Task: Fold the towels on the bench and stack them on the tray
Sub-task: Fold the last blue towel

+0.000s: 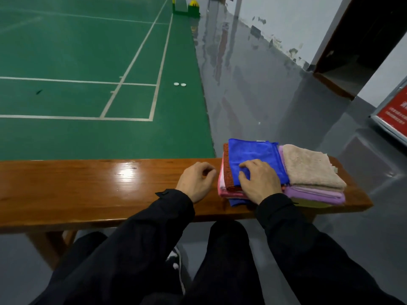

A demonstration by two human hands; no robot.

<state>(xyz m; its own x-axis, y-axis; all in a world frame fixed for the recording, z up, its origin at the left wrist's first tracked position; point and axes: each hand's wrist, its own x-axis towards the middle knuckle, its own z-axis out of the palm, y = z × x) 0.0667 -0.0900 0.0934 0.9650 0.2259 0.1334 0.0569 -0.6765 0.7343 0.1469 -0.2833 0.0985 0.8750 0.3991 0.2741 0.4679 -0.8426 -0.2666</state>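
Right hand [259,180]: laid palm-down on the blue towel [253,157] right of centre in the frame; the fingers are bent and the fingertips are dug into the cloth, where a small fold is bunched up between them, so the cloth appears to be pinched.
Blue towel: folded flat and set on top of the left stack; most of it is seen above and to the left of the right hand, its near edge being covered by the palm.
Left stack: a rust-red towel [226,170] and pink towels [229,192] are seen under the blue one, with another blue edge [239,202] at the bottom.
Right stack: a beige towel [312,168] is laid on purple towels [317,193], touching the left stack's right side.
Tray: cannot be made out beneath the stacks.
Left hand [197,183]: rested on the bench [88,186] just left of the stacks, fingers loosely curled, nothing held, no towel touched.
Bench: glossy brown wood, spanning the frame's middle.
Court floor [77,62]: green with white lines, filling the upper left.
Sleeves [143,234]: dark, entering from the lower frame.
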